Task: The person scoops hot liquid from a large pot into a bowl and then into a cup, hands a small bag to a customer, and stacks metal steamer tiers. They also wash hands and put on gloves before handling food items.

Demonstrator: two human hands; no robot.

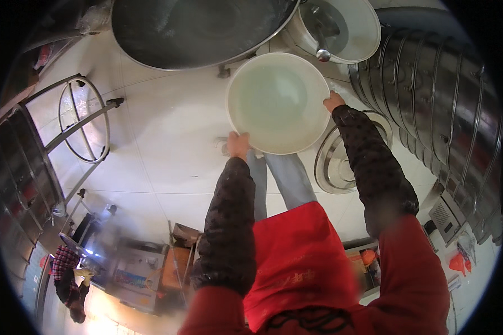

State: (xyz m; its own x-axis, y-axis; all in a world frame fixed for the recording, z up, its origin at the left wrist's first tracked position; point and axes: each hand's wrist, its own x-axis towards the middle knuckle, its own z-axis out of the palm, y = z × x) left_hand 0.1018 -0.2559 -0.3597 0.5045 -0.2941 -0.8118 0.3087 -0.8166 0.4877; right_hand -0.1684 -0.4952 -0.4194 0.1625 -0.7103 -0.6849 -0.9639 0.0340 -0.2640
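A wide, pale plastic tub (278, 102) with clear, slightly greenish liquid in it is held out before me. My left hand (238, 145) grips its rim at the lower left, and my right hand (333, 101) grips the rim at the right. Just beyond the tub is a large dark round pan (201, 29) with a metal rim. To the right of that pan, a white bucket (362, 29) holds liquid and a metal ladle (322, 42), its handle end resting over the bucket's edge. The far fingers of both hands are partly hidden.
Stacked metal steamer tiers (427, 83) stand at the right, with a round metal lid (335, 167) on the floor beside my right arm. A metal frame with a ring (84, 121) stands at the left. Another person (69, 272) is at the lower left near equipment.
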